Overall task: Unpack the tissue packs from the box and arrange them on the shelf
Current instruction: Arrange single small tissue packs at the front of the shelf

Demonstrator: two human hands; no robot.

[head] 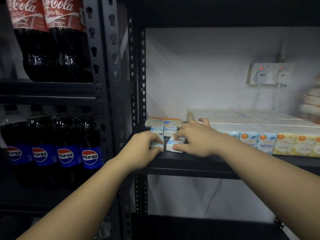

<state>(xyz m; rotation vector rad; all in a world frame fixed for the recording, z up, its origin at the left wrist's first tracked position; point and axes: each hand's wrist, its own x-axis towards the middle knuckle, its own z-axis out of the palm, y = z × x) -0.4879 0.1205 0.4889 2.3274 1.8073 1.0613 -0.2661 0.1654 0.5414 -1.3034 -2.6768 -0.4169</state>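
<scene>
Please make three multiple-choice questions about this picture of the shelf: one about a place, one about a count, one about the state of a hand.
1. Where does the flat orange-and-blue pack lie?
A. Behind the two small packs at the back
B. On the Pepsi bottles
C. Under the shelf

2. How many Pepsi bottles show their label?
A. Two
B. Four
C. Six

3. What does the left hand do?
A. Hangs idle
B. Points at the wall sockets
C. Grips a small tissue pack

Answers:
1 A: it lies at the back of the shelf, behind the small packs.
2 B: four round logos stand in a row.
3 C: fingers and thumb curl round the pack; the right hand grips the next pack.
</scene>
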